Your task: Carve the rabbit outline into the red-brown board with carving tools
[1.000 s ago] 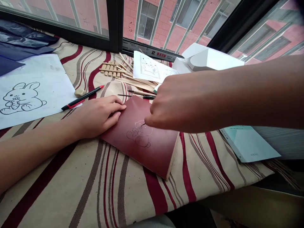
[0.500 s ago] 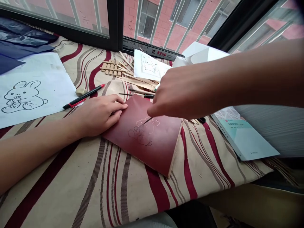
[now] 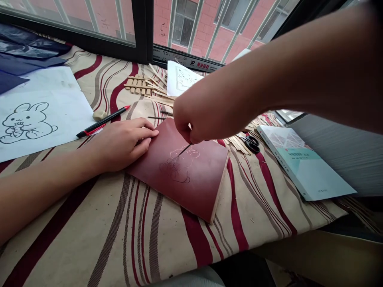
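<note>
A dark red, smooth flat board (image 3: 199, 195) lies at a slant on the striped cloth. On it is a rabbit drawing (image 3: 179, 165), with pale lines at the head and ears and dark lines lower down. My right hand (image 3: 200, 115) is closed around a thin dark pointed tool (image 3: 185, 149); its tip meets the drawing near the rabbit's face, and its handle is hidden by the hand. Resting on the board's left corner, my left hand (image 3: 131, 139) has its fingers laid out and holds nothing.
Left lie a paper with a rabbit drawing (image 3: 30, 123), a black-and-red pen (image 3: 103, 121) and an eraser (image 3: 99, 115). Behind are wooden strips (image 3: 155, 85) and another drawn sheet (image 3: 182, 79). Black scissors (image 3: 252, 143) and a book (image 3: 308, 167) sit right.
My right wrist and forearm have risen and turned, showing more of the tool, which leans over further. The scissors have come into fuller view. My left hand stays on the board.
</note>
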Demonstrator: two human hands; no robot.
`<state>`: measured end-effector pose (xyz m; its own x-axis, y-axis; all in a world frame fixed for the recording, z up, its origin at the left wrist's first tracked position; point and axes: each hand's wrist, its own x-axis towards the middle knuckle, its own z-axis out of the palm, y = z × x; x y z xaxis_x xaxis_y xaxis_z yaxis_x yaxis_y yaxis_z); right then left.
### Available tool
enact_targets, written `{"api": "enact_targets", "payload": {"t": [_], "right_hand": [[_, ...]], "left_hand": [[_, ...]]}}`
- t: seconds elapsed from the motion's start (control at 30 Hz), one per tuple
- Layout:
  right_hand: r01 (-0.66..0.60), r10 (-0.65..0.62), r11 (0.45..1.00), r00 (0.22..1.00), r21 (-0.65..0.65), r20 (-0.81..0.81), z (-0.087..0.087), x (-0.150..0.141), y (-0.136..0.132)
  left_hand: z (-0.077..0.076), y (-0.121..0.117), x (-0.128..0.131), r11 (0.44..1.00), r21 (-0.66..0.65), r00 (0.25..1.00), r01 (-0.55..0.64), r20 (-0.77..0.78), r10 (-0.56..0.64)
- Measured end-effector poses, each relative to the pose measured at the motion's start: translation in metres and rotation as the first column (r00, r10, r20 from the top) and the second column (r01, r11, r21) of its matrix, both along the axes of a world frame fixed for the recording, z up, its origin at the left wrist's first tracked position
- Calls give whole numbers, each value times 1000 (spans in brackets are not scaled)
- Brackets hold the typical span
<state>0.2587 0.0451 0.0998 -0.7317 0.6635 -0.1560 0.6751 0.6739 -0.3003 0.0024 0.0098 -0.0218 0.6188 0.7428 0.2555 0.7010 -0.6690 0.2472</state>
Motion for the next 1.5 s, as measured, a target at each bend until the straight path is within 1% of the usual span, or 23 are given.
{"api": "enact_targets", "payload": {"t": [0.03, 0.07, 0.1, 0.13, 0.17, 0.2, 0.23, 0.27, 0.3, 0.37, 0.4, 0.43, 0.5, 0.53, 0.6, 0.67, 0.73, 0.8, 0.9, 1.0, 1.17, 1.3, 1.5], "right_hand": [[-74, 74, 997, 995, -1, 65, 3, -4, -1], [-197, 193, 980, 960, -1, 204, 7, -10, -4], [-342, 321, 940, 870, -12, 375, 12, -17, -10], [-460, 397, 888, 778, 10, 486, 17, -24, -18], [-518, 395, 854, 698, 40, 598, 21, -30, -26], [-543, 352, 837, 630, 68, 692, 25, -34, -33], [-555, 310, 824, 606, 111, 732, 26, -36, -39], [-539, 274, 832, 604, 131, 749, 27, -34, -42], [-494, 238, 857, 628, 143, 741, 26, -29, -43], [-363, 202, 923, 743, 130, 638, 21, -10, -39], [-299, 208, 950, 827, 95, 522, 18, 3, -35], [-255, 211, 965, 889, 57, 406, 15, 16, -31], [-197, 194, 980, 972, 11, 136, 7, 40, -27], [-161, 161, 987, 987, 1, -12, 1, 50, -26], [-88, 83, 996, 967, -10, -241, -14, 64, -26], [-75, 66, 997, 936, -14, -346, -35, 71, -26], [-143, 119, 989, 906, -27, -407, -56, 76, -24], [-157, 116, 986, 886, -55, -448, -73, 80, -22], [-138, 77, 985, 892, -106, -446, -86, 87, -21], [-148, 93, 984, 904, -101, -417, -86, 92, -22], [-237, 156, 961, 888, -139, -432, -83, 92, -23], [-290, 212, 950, 868, -112, -449, -82, 92, -24], [-277, 217, 958, 873, -78, -437, -82, 95, -25]], "left_hand": [[1, 0, 0, 1000, -1, 1000, -6, -5, 6], [1, 0, 0, 1000, 0, 1000, -9, -11, 9], [1, 0, 0, 1000, 3, 1000, -7, -12, 7], [0, 0, 0, 1000, 12, 1000, 0, -9, 1], [0, 0, 0, 1000, 20, 1000, 11, -5, -11], [-1, 0, -1, 999, 24, 1000, 20, 0, -20], [-3, 1, -1, 999, 28, 1000, 26, 7, -26], [-4, 1, -2, 999, 31, 1000, 26, 14, -26], [-5, 1, -3, 999, 31, 1000, 22, 15, -22], [-6, 2, -4, 1000, 21, 1000, 13, 4, -13], [-7, 2, -5, 1000, 19, 1000, 13, 0, -13], [-7, 3, -5, 1000, 18, 1000, 17, 0, -17], [-7, 3, -6, 1000, 15, 1000, 24, 1, -24], [-7, 3, -6, 1000, 11, 1000, 25, 3, -25], [-7, 3, -6, 1000, -2, 1000, 22, 11, -22], [-6, 2, -7, 1000, -16, 1000, 20, 23, -20], [-6, 1, -7, 1000, -20, 999, 21, 32, -20], [-5, 0, -7, 1000, -26, 999, 14, 35, -13], [-4, -1, -7, 999, -37, 999, 11, 42, -9], [-2, -3, -7, 999, -29, 999, 17, 52, -15], [4, -9, -4, 998, -63, 999, -21, 44, 24], [6, -11, -3, 998, -64, 999, -19, 49, 22], [5, -10, -3, 999, -52, 999, 3, 52, 0]]}}
